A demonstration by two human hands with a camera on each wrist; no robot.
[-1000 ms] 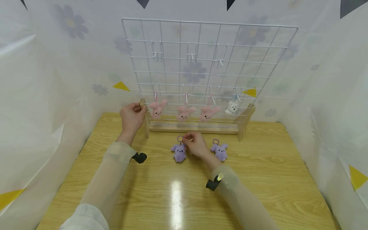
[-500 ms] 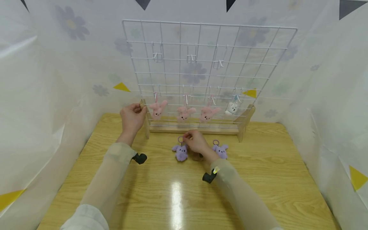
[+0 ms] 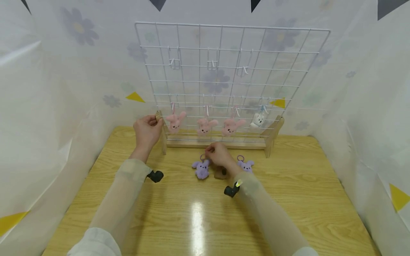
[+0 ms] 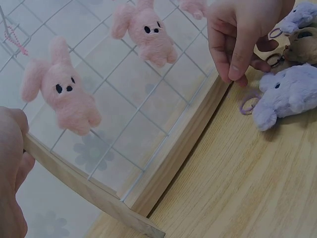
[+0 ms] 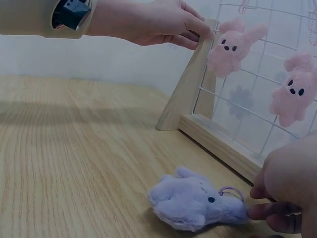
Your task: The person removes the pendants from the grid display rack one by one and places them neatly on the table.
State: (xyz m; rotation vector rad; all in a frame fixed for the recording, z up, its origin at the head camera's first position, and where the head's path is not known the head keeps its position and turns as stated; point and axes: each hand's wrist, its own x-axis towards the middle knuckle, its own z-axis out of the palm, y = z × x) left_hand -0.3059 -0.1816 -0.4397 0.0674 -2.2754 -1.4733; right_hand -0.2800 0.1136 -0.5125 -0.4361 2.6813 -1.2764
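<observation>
My left hand (image 3: 147, 132) grips the top of the wooden side post (image 5: 185, 82) of a white wire grid rack (image 3: 237, 83). At the rack's foot, my right hand (image 3: 219, 154) hovers with bent fingers beside a purple plush keychain (image 3: 202, 170). Its fingertips (image 4: 237, 73) are just above the keychain's ring (image 4: 249, 103), which lies free on the table. A brown plush keychain (image 4: 303, 45) is partly hidden under the right hand. Past the right wrist lies a second purple plush keychain (image 3: 245, 166).
Pink plush keychains (image 3: 175, 122) and a white plush keychain (image 3: 257, 120) hang on the lower hooks. Bare white hooks (image 3: 212, 64) sit higher on the grid. A wooden base bar (image 3: 217, 143) runs along the table (image 3: 153, 213). White sheets (image 3: 362, 117) surround it.
The purple plush keychain has shifted slightly right and toward the rack. My right hand has lifted off its ring and moved slightly toward the rack, uncovering the brown plush. The left hand stays put.
</observation>
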